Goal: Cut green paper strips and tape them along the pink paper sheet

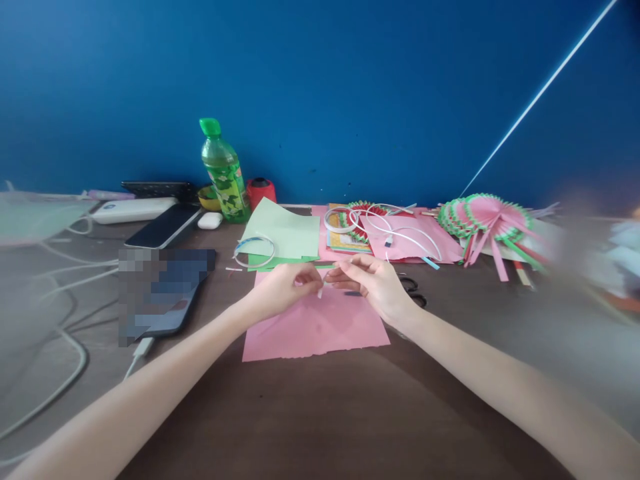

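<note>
My left hand [286, 285] and my right hand [374, 283] meet over a pink paper sheet [313, 330] on the brown table [320, 413]. Both hands pinch a small white strip [321, 287] between their fingertips, a little above the sheet. Light green paper sheets [285, 237] lie just beyond my hands. Black scissors [413, 288] lie partly hidden behind my right hand.
A green bottle [223, 172] stands at the back by the blue wall. A phone [165, 293] and white cables [60, 347] lie at the left. Tape rolls [254, 252], a white cable [400, 235] and pink-green folded paper fans [483, 217] lie at the back right.
</note>
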A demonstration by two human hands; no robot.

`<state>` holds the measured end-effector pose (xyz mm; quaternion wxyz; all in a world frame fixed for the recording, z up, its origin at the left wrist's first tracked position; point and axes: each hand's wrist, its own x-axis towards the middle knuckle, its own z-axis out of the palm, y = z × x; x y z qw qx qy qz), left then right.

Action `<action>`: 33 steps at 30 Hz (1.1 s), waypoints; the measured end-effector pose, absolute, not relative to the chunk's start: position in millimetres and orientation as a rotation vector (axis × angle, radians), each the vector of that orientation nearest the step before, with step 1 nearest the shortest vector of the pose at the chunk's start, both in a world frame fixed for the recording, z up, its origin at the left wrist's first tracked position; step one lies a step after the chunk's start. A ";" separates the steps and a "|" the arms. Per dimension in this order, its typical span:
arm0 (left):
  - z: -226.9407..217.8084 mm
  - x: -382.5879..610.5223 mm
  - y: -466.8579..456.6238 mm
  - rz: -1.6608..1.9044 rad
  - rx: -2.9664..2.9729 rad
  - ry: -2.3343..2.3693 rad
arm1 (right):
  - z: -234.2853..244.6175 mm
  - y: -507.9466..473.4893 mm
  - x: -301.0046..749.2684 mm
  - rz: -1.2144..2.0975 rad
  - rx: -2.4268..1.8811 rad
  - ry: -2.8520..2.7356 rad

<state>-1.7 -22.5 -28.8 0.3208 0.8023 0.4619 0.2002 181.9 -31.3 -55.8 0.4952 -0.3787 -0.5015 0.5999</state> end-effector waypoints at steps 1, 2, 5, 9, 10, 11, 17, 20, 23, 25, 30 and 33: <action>-27.9 -2.1 -21.8 0.506 2.106 1.199 | -55.4 -30.6 182.9 1.444 -0.929 -1.223; -27.1 -2.8 -20.6 0.486 2.107 1.185 | -55.0 -29.7 184.0 1.423 -0.948 -1.235; -26.6 -6.3 -14.6 0.433 2.111 1.196 | -55.3 -25.5 188.2 1.283 -1.048 -1.320; -32.5 -12.5 -3.2 0.386 2.142 1.248 | -60.1 -17.2 193.5 0.939 -1.203 -1.546; -34.8 -13.8 -0.6 0.370 2.159 1.265 | -61.7 -14.9 194.8 0.866 -1.229 -1.594; -37.0 -14.8 1.7 0.352 2.179 1.281 | -63.3 -12.6 196.1 0.811 -1.251 -1.626; -45.9 -17.7 8.9 0.248 2.240 1.326 | -66.4 -4.5 201.7 0.844 -1.339 -1.651; -46.6 -17.9 9.4 0.298 2.211 1.295 | -62.4 -6.4 200.6 0.922 -1.304 -1.619; -45.3 -15.9 6.9 0.409 2.173 1.224 | -56.0 -10.0 197.8 0.954 -1.234 -1.603; -43.3 -13.0 3.4 0.457 2.151 1.193 | -52.3 -12.3 196.1 0.984 -1.182 -1.601; -36.2 -7.9 -3.2 0.419 2.090 1.177 | -50.7 -15.7 194.8 1.022 -1.138 -1.592; -33.4 -8.9 -3.2 0.448 2.041 1.147 | -52.6 -16.4 194.4 1.030 -1.147 -1.562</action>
